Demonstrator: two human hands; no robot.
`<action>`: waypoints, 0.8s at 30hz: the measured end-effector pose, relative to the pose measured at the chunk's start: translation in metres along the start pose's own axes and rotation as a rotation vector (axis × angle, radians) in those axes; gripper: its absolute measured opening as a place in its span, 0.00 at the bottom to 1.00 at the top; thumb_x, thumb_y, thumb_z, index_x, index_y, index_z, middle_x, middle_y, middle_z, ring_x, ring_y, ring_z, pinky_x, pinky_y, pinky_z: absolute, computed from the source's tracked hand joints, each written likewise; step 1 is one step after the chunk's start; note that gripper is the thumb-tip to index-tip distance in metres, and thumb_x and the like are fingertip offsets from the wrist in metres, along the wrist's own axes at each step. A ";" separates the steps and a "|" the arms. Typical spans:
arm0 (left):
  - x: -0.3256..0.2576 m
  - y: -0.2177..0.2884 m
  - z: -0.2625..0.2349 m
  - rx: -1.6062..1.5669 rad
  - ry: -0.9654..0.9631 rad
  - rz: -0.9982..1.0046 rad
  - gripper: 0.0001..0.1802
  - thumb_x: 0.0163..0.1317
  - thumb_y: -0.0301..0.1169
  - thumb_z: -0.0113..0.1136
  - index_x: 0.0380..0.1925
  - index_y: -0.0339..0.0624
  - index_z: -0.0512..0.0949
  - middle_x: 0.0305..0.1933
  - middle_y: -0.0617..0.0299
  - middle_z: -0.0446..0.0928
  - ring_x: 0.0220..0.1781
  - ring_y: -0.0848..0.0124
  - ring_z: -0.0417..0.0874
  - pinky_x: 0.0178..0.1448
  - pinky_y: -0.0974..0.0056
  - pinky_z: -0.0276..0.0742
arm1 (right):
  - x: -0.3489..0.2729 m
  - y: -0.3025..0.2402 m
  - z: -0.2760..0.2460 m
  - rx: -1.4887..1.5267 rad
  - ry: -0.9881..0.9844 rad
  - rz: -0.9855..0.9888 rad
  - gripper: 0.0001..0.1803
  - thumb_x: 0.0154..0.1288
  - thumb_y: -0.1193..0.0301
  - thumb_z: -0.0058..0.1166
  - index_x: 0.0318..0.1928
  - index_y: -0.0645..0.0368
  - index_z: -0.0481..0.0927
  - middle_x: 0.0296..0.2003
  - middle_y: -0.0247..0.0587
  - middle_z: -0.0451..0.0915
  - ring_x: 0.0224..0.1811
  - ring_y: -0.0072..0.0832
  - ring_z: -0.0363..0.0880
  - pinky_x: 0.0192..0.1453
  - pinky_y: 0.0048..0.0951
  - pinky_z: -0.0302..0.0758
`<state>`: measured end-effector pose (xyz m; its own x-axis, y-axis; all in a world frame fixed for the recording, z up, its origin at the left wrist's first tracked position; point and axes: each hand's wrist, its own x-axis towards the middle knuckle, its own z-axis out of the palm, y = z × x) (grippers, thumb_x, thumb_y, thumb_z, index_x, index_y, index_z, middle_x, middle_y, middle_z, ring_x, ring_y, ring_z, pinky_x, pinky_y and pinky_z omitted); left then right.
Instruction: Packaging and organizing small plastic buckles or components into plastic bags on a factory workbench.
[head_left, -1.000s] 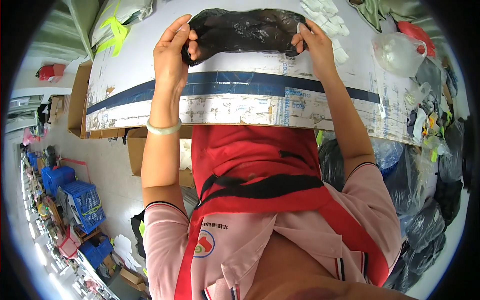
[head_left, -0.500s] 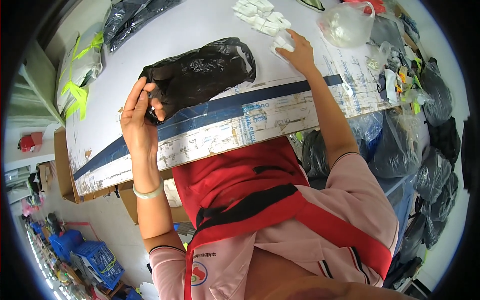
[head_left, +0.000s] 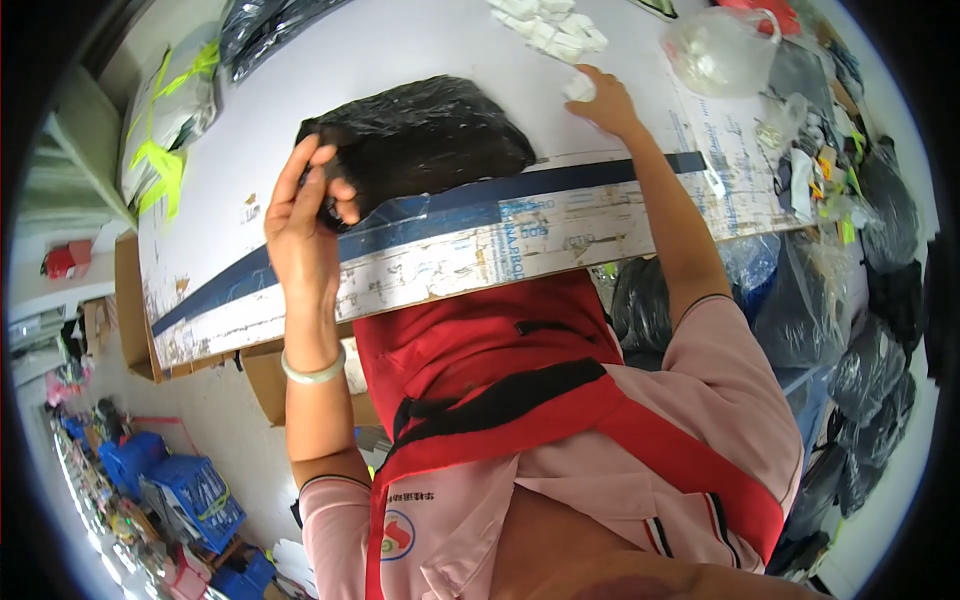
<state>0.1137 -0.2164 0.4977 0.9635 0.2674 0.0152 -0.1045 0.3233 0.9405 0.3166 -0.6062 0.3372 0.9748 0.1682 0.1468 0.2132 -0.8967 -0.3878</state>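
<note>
Black bag: the black plastic bag (head_left: 430,140) is on the table (head_left: 430,260), left of centre; its near side reaches the dark blue strip (head_left: 600,173) that runs along the near edge.
Left hand: your left hand (head_left: 305,215) is at the bag's left end, toward the near left corner of the table.
Left fingers: narrow, pinching the bag's film against your thumb; the bag is blurred at this point.
Right hand: your right hand (head_left: 608,103) reaches across the table, to the right of the bag and well apart from it.
Right fingers: curved about a small white piece (head_left: 579,89), thumb on the near side; you cannot tell whether they grip it.
White pile: the white pieces (head_left: 550,28) lie toward the far edge, just beyond your right hand.
Right end of table: a clear bag (head_left: 720,55) sits toward the far right corner; mixed scraps (head_left: 822,185) lie along the right edge.
Left end of table: a grey package (head_left: 190,105) with a neon ribbon (head_left: 160,165) is at the left edge; a dark plastic packet (head_left: 265,35) lies near the far left corner.
Left wrist: you wear a pale bangle (head_left: 313,370).
Near edge: your red apron (head_left: 480,330) faces it.
</note>
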 end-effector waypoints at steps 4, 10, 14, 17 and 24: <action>-0.006 -0.001 0.011 -0.008 -0.003 -0.024 0.19 0.69 0.21 0.45 0.59 0.34 0.69 0.54 0.55 0.77 0.28 0.73 0.76 0.29 0.71 0.74 | -0.031 -0.045 -0.053 0.532 0.019 -0.052 0.42 0.47 0.62 0.68 0.64 0.50 0.66 0.55 0.46 0.74 0.58 0.36 0.72 0.59 0.36 0.70; -0.014 -0.009 0.021 -0.054 -0.056 -0.024 0.20 0.68 0.20 0.44 0.60 0.35 0.69 0.55 0.56 0.75 0.26 0.77 0.73 0.26 0.72 0.70 | -0.105 -0.211 -0.124 1.027 -0.786 -0.319 0.42 0.48 0.75 0.67 0.65 0.56 0.64 0.55 0.38 0.73 0.59 0.27 0.70 0.64 0.29 0.67; -0.022 -0.015 0.030 -0.063 -0.052 -0.033 0.20 0.68 0.20 0.44 0.59 0.35 0.70 0.54 0.56 0.75 0.25 0.79 0.70 0.23 0.75 0.66 | -0.084 -0.235 -0.072 1.036 -1.001 -0.198 0.37 0.52 0.69 0.66 0.63 0.56 0.65 0.51 0.40 0.75 0.53 0.26 0.74 0.57 0.28 0.70; -0.031 -0.017 0.024 -0.036 -0.076 -0.079 0.20 0.67 0.22 0.47 0.60 0.35 0.69 0.55 0.57 0.75 0.25 0.79 0.68 0.23 0.75 0.65 | -0.048 -0.237 -0.052 0.883 -0.983 -0.098 0.38 0.53 0.65 0.66 0.64 0.57 0.66 0.47 0.39 0.77 0.48 0.27 0.75 0.50 0.26 0.71; -0.052 -0.033 0.029 -0.061 -0.100 -0.133 0.18 0.68 0.21 0.47 0.57 0.36 0.72 0.50 0.60 0.76 0.24 0.80 0.68 0.20 0.77 0.62 | -0.037 -0.280 -0.049 0.349 -0.819 -0.662 0.25 0.47 0.61 0.65 0.43 0.59 0.72 0.34 0.42 0.80 0.39 0.30 0.79 0.42 0.31 0.72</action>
<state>0.0747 -0.2675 0.4756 0.9892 0.1277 -0.0715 0.0138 0.4052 0.9141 0.2179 -0.3817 0.4851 0.3834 0.9066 -0.1761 0.5892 -0.3869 -0.7094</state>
